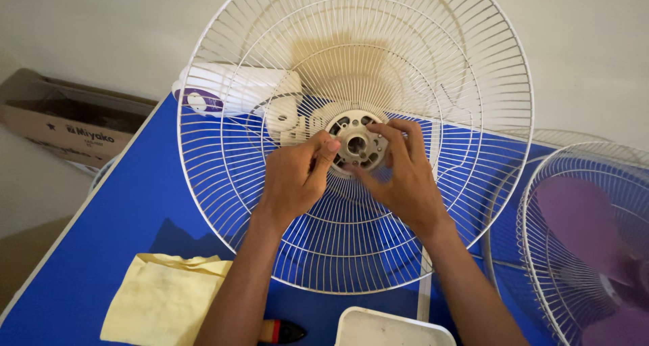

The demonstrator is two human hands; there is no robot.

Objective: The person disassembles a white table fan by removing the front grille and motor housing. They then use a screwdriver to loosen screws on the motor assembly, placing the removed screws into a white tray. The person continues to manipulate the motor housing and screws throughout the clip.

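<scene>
Fan guard (351, 136), white wire, is stood on the blue table (101, 231) against the motor housing (236, 92). Its hub ring (356, 144) is pinched by the left hand (294, 177) and the right hand (402, 177), fingers curled narrow. Possibly a nut is being turned; even pressure from both sides should be kept.

White wire fan guard (351, 251) upright on blue bench (128, 217), grey hub (356, 144) at centre. Left hand (294, 177) and right hand (402, 177) both at hub, fingertips on its rim. White-purple motor housing (233, 89) behind guard. Yellow cloth (162, 298) near left forearm. Second guard with purple blade (588, 231) at right. White tray (392, 327) at bottom edge. Cardboard box (67, 119) far left.
</scene>
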